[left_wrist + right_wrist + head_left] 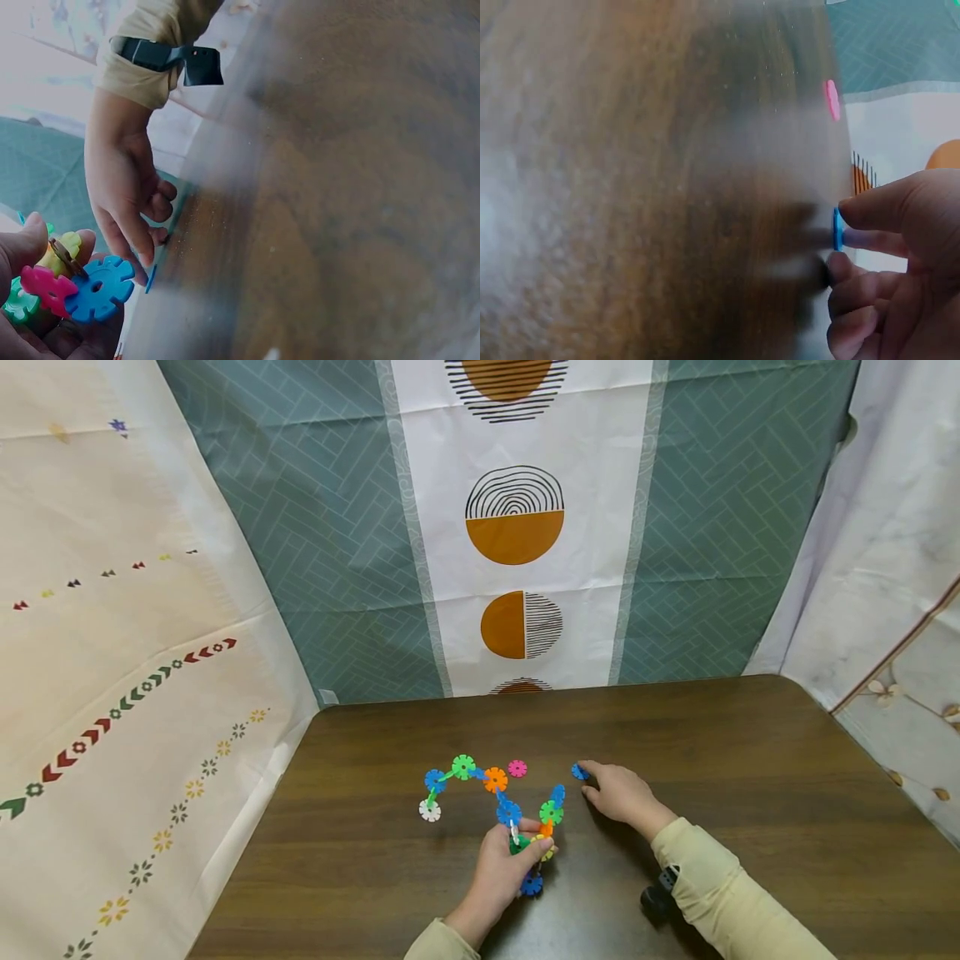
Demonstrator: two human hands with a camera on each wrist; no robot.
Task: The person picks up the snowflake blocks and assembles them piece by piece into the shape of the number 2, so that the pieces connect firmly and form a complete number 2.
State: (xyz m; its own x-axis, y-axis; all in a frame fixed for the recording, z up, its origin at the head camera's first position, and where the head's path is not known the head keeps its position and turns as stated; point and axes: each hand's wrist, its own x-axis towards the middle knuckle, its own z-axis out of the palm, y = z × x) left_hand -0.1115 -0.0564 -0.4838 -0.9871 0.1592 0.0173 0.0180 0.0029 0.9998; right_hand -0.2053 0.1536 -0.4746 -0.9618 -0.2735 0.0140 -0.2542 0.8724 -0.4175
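In the head view my left hand (498,864) grips a chain of interlocking plastic discs (508,812) in several colours. One arm of it reaches left to a white disc (430,811); the other rises to a blue one. The left wrist view shows a blue disc (100,289) and a pink disc (49,289) hanging from the grip, the thumb over the chain. My right hand (621,792) reaches to a loose blue disc (838,229) on the table, index fingertip on it. The thumb sits apart in the head view; the other fingers curl in.
A loose pink disc (517,768) lies on the brown wooden table (360,860), behind the chain. Beyond the table's far edge hangs a green and white patterned cloth (697,568). The right wrist carries a black camera (657,903) low over the tabletop.
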